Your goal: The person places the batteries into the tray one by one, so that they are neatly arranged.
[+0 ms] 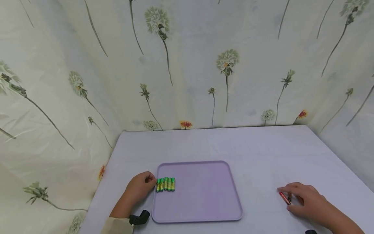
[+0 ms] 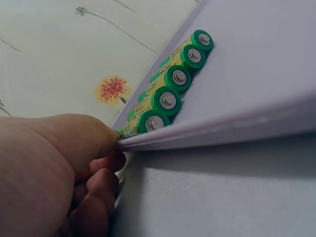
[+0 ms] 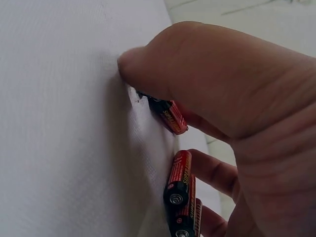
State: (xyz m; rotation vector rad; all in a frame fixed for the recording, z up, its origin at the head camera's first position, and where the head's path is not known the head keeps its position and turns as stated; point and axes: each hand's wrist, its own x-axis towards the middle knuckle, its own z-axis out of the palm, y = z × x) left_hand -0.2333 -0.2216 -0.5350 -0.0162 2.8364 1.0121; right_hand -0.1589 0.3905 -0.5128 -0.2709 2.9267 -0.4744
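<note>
Green and yellow batteries (image 1: 165, 184) lie side by side in a row at the left edge of a lilac tray (image 1: 204, 195). My left hand (image 1: 140, 187) is at the tray's left rim. In the left wrist view its thumb (image 2: 94, 133) lies on the rim beside the nearest battery (image 2: 153, 122), with the other fingers curled below. To the right of the tray, my right hand (image 1: 306, 201) holds a red and black battery (image 1: 284, 198) between thumb and forefinger. More red and black batteries (image 3: 179, 175) lie by its other fingers in the right wrist view; the palm partly hides them.
The table (image 1: 257, 152) has a pale lilac cloth. Behind it and at both sides hangs a curtain (image 1: 193, 65) printed with dandelions. A black wrist device (image 1: 139, 217) is on my left wrist, and part of another (image 1: 311, 231) shows below my right wrist.
</note>
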